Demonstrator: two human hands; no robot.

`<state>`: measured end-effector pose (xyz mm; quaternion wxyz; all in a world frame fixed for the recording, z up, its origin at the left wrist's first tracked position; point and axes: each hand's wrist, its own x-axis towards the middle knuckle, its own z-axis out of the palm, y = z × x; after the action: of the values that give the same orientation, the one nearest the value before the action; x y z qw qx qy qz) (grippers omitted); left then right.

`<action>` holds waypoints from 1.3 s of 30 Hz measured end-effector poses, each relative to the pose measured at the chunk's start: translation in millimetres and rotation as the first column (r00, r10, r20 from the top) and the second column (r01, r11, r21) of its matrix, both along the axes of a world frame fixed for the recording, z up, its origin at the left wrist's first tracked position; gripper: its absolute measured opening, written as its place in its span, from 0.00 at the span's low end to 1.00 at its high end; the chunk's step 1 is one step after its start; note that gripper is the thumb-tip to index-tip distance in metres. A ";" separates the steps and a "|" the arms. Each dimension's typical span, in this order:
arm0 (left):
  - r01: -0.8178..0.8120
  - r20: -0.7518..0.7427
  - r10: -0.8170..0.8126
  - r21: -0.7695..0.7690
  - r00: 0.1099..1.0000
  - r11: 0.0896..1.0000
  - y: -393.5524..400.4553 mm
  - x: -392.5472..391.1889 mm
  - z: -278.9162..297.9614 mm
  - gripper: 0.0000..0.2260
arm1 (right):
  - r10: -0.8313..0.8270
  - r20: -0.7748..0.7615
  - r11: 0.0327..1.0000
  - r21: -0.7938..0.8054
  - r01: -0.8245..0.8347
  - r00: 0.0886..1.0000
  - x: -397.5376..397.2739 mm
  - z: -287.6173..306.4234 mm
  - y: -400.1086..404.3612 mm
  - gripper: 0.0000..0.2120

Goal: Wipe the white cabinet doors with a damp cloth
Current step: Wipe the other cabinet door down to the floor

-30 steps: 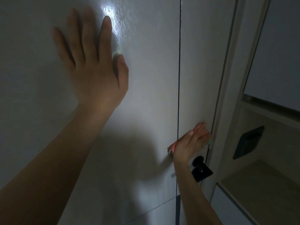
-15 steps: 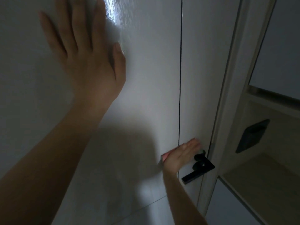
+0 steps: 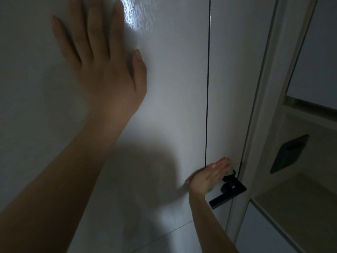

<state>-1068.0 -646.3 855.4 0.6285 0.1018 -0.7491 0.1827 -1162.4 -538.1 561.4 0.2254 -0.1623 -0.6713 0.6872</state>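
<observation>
While the left hand (image 3: 102,70) lies flat on the wide door (image 3: 164,106), fingers straight and slightly apart, the right hand (image 3: 209,177) presses a cloth (image 3: 230,172) with straight, together fingers beside the black handle (image 3: 228,193).

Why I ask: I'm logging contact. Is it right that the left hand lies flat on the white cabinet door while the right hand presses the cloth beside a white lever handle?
Nearly. The head view shows the lever handle is black, not white. The rest holds: the left hand lies flat on the white cabinet door, and the right hand presses the cloth beside that handle.
</observation>
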 end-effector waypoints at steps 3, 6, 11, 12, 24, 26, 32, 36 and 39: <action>0.046 -0.017 -0.046 -0.015 0.999 0.999 0.1 -1.5 -0.4 0.24 | 0.041 -0.164 0.996 0.079 -0.028 0.986 -0.6 30.6 -2.0 0.23; 0.021 -0.061 -0.024 -0.046 0.998 0.999 -4.9 -5.3 -1.3 0.23 | 0.069 -0.342 0.976 0.217 0.007 0.937 -11.0 43.2 -5.1 0.25; -0.015 -0.051 0.013 -0.037 0.999 0.999 -0.8 -7.5 -3.3 0.23 | 0.042 -0.057 0.996 0.086 -0.037 0.998 -13.5 2.3 17.5 0.21; -0.024 -0.047 0.023 -0.026 0.999 0.999 0.6 -6.7 -2.5 0.24 | 0.063 -0.015 0.997 0.037 -0.062 0.998 -10.8 -0.3 19.8 0.22; 0.007 -0.016 -0.007 -0.004 1.000 1.000 1.3 -2.7 -0.2 0.25 | 0.429 -0.576 0.713 0.689 0.131 0.696 43.2 75.5 -41.3 0.22; 0.015 -0.001 -0.015 0.002 1.000 1.000 2.0 1.5 1.5 0.25 | 0.298 -0.561 0.778 0.612 0.144 0.772 24.9 88.4 -21.8 0.25; 0.204 0.074 -0.203 -0.006 0.976 0.979 -1.0 14.5 3.6 0.22 | 0.339 -0.548 0.719 0.676 0.166 0.764 52.8 109.9 -50.9 0.24; 0.239 0.047 -0.239 0.002 0.970 0.971 -5.4 34.5 -3.3 0.21 | 0.826 -0.448 0.339 0.879 0.334 0.341 60.1 89.5 -36.2 0.23; 0.129 0.022 -0.130 0.016 0.991 0.991 -18.6 65.6 -23.9 0.21 | 0.771 -0.467 0.348 0.878 0.328 0.433 29.3 132.8 -14.2 0.21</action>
<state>-1002.5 -664.9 831.4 0.6295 0.0555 -0.7628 0.1373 -1133.2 -552.3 694.2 0.4556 0.4788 -0.7234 0.1996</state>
